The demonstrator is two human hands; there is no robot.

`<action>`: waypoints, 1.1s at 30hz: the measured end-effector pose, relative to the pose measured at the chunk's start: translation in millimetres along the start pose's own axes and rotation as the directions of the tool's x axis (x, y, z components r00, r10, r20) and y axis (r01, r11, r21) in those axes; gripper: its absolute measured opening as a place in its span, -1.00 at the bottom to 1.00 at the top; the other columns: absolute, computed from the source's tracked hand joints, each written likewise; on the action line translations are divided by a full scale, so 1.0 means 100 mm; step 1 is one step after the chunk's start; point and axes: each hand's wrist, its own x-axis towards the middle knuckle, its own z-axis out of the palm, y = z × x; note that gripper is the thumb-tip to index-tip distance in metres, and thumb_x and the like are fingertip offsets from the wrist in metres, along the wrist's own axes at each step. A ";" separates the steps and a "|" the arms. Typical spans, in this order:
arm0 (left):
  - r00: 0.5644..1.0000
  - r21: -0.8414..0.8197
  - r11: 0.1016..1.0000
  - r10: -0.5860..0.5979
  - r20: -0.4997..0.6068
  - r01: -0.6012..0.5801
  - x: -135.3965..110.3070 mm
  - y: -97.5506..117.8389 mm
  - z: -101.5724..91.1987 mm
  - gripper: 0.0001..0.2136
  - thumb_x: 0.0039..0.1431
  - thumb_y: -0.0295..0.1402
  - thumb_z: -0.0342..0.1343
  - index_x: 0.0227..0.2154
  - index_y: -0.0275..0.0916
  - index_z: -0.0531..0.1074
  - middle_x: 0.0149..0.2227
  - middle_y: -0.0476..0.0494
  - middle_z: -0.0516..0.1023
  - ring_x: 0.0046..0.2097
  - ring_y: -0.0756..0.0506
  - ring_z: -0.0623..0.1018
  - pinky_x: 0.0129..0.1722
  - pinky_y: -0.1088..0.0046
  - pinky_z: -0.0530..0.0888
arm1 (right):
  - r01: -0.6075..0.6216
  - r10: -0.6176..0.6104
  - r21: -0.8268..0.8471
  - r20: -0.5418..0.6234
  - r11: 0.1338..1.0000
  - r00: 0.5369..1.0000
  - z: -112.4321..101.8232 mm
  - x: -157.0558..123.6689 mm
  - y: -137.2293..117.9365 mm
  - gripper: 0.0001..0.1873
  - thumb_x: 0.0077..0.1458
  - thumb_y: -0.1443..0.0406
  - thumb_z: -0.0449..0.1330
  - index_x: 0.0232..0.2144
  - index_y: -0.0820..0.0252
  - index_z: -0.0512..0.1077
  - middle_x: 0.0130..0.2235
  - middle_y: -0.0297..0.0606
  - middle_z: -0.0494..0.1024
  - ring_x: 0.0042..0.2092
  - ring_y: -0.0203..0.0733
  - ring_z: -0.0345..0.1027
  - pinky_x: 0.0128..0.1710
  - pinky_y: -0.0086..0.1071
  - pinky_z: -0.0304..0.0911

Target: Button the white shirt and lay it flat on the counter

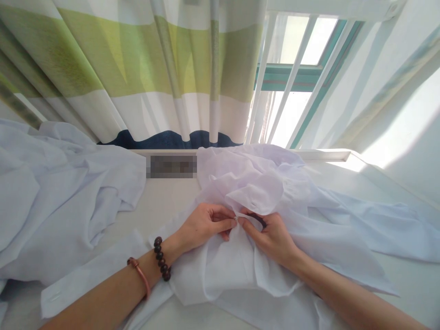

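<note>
A white shirt point(230, 279) lies crumpled in front of me, its collar point(257, 195) toward the far side and its sleeves spread out to both sides. My left hand point(204, 224) pinches the shirt's front just below the collar, thumb against fingers. Close beside it, almost touching fingertips, my right hand point(270, 233) pinches the same edge of cloth. A small button seems to sit between the fingertips, but it is mostly covered. On my left wrist are a dark bead bracelet point(161, 259) and a copper-coloured bangle point(140, 277).
More white garments point(68, 192) are heaped at the left on the white table point(165, 197). A raised rim point(326, 156) runs along its far edge. Behind hang green and white striped curtains point(137, 59); at the right are white window bars point(292, 78) and a wall point(412, 114).
</note>
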 end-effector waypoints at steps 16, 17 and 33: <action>1.000 -0.032 0.999 0.022 -0.017 -0.023 0.00 0.00 0.04 -0.77 -0.01 -0.24 0.32 -0.45 -0.30 0.48 -0.57 0.05 0.51 -0.57 0.04 0.49 -0.52 0.54 0.44 | -0.020 0.018 0.043 0.042 0.999 0.999 -0.02 0.00 0.02 -0.82 0.08 0.22 0.18 -0.36 0.22 0.48 -0.36 -0.20 0.59 -0.28 -0.07 0.47 -0.20 -0.23 0.38; 1.000 -0.028 0.999 0.025 -0.018 -0.026 -0.01 0.00 0.04 -0.78 -0.01 -0.24 0.32 -0.45 -0.30 0.48 -0.57 0.05 0.51 -0.57 0.04 0.49 -0.52 0.54 0.44 | -0.021 0.020 0.043 0.035 0.999 0.999 -0.02 0.00 0.02 -0.83 0.08 0.22 0.18 -0.36 0.22 0.48 -0.36 -0.20 0.59 -0.28 -0.07 0.47 -0.20 -0.24 0.38; 0.997 0.035 0.996 0.081 -0.006 -0.081 -0.02 -0.02 0.02 -0.80 0.08 -0.25 0.26 -0.40 -0.31 0.47 -0.56 0.05 0.48 -0.57 0.05 0.49 -0.52 0.56 0.40 | -0.039 0.034 0.134 0.044 0.990 0.998 -0.10 0.02 -0.06 -0.68 0.16 0.18 0.06 -0.49 0.21 0.50 -0.49 -0.25 0.52 -0.39 -0.15 0.40 -0.40 -0.36 0.31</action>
